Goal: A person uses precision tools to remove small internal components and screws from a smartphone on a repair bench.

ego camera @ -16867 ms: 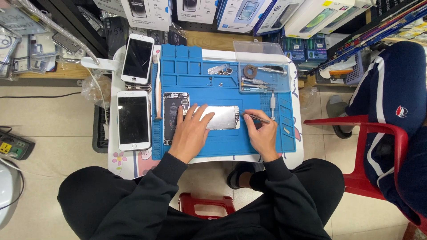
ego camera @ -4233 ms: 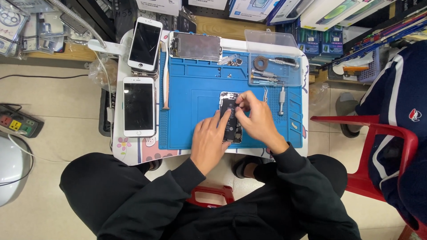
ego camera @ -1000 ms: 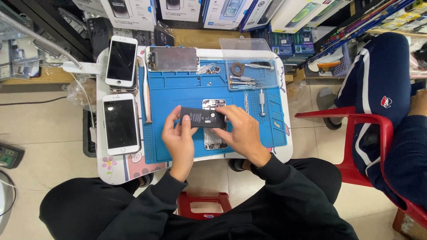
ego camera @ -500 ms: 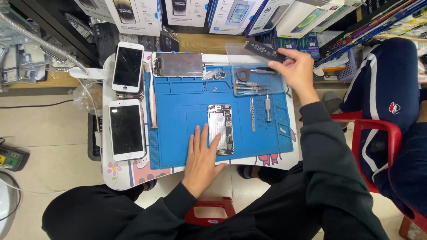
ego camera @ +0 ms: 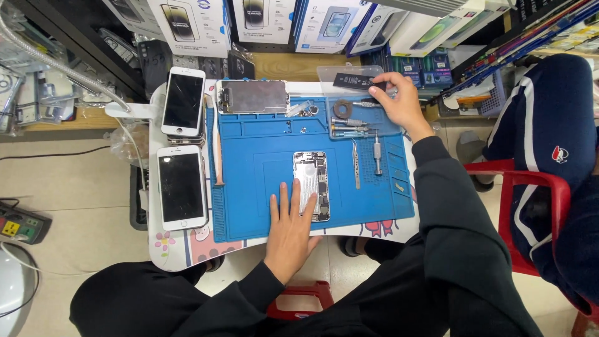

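An opened phone body (ego camera: 311, 183) lies face up in the middle of the blue work mat (ego camera: 256, 168), its inner parts showing. My left hand (ego camera: 291, 226) rests flat on the mat beside it, fingers spread, fingertips touching the phone's left edge. My right hand (ego camera: 399, 103) reaches to the far right of the table and pinches a flat black battery (ego camera: 351, 80) over a clear plastic tray (ego camera: 349, 100). The tray holds a tape roll (ego camera: 342, 110) and several small tools.
A detached screen panel (ego camera: 253, 96) lies at the mat's top edge. Two white phones (ego camera: 182, 186) (ego camera: 184, 102) lie left of the mat. Tweezers (ego camera: 355, 163) and a screwdriver (ego camera: 377, 155) lie right of the phone. A seated person in dark blue (ego camera: 549, 150) is at right on a red chair.
My right hand has lowered the black battery slightly toward the clear tray at the far right. My left hand stays flat beside the opened phone.
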